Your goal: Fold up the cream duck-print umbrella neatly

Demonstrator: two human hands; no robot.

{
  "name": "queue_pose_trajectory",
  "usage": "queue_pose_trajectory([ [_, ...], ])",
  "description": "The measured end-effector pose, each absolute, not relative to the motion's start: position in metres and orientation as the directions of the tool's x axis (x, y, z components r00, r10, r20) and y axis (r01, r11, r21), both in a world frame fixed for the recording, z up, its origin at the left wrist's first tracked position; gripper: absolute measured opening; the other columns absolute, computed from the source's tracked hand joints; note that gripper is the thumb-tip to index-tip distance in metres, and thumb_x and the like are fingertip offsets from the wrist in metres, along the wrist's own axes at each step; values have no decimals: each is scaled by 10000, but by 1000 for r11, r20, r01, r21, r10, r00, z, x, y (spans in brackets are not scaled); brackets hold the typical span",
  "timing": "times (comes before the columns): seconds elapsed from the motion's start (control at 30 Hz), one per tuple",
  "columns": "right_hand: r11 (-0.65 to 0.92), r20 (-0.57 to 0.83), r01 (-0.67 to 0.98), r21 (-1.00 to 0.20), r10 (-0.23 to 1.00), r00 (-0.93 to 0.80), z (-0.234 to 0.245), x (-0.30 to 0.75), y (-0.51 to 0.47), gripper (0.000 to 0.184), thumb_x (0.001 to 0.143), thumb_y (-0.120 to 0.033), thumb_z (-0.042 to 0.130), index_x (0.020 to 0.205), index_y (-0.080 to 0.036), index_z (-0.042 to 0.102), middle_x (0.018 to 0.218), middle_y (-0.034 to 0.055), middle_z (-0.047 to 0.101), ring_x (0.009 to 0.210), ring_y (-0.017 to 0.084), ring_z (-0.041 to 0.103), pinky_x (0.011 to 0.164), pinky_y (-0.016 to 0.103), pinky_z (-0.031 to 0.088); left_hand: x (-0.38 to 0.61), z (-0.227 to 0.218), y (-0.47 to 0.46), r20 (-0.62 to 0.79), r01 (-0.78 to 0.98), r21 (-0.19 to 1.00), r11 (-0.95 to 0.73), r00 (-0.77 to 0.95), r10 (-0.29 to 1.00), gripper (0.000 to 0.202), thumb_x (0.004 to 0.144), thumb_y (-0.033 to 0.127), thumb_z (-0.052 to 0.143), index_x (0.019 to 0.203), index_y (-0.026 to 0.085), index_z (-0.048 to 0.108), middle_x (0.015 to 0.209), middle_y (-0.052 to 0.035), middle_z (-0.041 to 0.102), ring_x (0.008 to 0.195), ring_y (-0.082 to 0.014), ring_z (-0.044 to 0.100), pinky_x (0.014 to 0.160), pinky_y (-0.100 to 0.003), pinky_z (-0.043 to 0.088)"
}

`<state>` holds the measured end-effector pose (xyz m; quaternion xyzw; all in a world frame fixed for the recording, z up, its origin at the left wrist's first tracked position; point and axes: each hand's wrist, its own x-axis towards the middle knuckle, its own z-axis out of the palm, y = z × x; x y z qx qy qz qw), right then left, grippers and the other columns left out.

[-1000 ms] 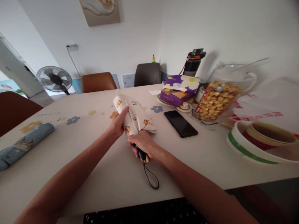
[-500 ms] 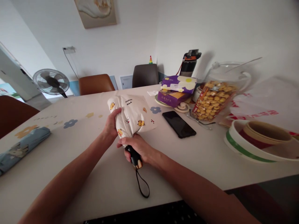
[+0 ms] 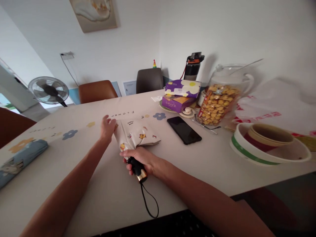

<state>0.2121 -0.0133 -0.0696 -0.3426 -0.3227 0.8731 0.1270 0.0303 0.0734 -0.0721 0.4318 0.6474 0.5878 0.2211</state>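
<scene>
While the right hand (image 3: pixel 145 158) is clamping around the neck of a cream umbrella (image 3: pixel 135 135), where the printed cloth is meeting the black handle (image 3: pixel 135 167), the left hand (image 3: pixel 107 130) is touching the cloth's edge at ten o'clock; its fingers are curling there, but I cannot tell whether they are pinching anything. The umbrella is pointing toward eleven o'clock over the pale table (image 3: pixel 212 158), its wrist strap (image 3: pixel 153 217) looping out between five and six.

Around the umbrella, a black phone (image 3: pixel 184 130) is lying near at three o'clock, and a rolled blue bundle (image 3: pixel 24 161) is lying well apart, between eight and nine. Toward half past one, a patterned tissue pack (image 3: pixel 182 88) is resting on a purple box (image 3: pixel 175 104). At two, a clear pitcher (image 3: pixel 228 73) is standing. Past three, a green-banded bowl (image 3: pixel 247 153) is holding a smaller brown tub (image 3: pixel 265 140).
</scene>
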Motion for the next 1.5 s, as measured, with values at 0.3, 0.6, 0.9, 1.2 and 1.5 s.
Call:
queue_pose_trajectory([
  [0.3, -724, -489, -51, -688, 515, -704, -61, 213, -17, 166, 750, -183, 646, 784, -141, 488, 648, -26, 524, 390, 68, 471, 374, 237, 455, 122, -34, 68, 227, 613, 639, -464, 426, 876, 278, 681, 177, 548, 906, 258, 691, 1088, -32, 651, 1089, -239, 542, 1032, -419, 278],
  [0.6, -699, -443, -85, -710, 537, -718, -63, 218, -15, 178, 713, -158, 658, 770, -145, 490, 654, -22, 527, 410, 67, 477, 364, 221, 438, 148, -48, 99, 125, 675, 341, -654, 657, 744, 157, 652, 143, 568, 633, 250, 681, 744, -16, 662, 826, -209, 588, 1057, -480, 165],
  [0.9, -702, -459, -160, -694, 602, -653, -60, 217, -12, 116, 762, -145, 620, 718, -111, 519, 625, -12, 533, 381, 63, 469, 339, 211, 426, 109, 19, 40, 783, 742, 198, -640, 273, 559, 150, 805, 182, 526, 849, 196, 669, 958, -28, 681, 913, -152, 568, 825, -306, 454],
  [1.2, -674, -501, -118, -729, 643, -579, -61, 220, -5, 78, 768, -122, 553, 831, -109, 509, 634, 66, 604, 498, 192, 634, 400, 286, 508, 30, -25, -1, 571, 463, 761, -453, -148, 808, 154, 748, 185, 527, 894, 179, 576, 930, -28, 618, 643, -99, 577, 488, -213, 477],
  [1.5, -648, -527, -77, -758, 676, -515, -64, 223, -1, 89, 748, -128, 564, 680, -130, 507, 463, 3, 526, 318, 100, 465, 304, 202, 384, 18, -54, -10, 642, 661, 585, -470, -24, 766, 114, 718, 266, 647, 819, 220, 674, 809, -14, 564, 786, -136, 548, 713, -272, 455],
])
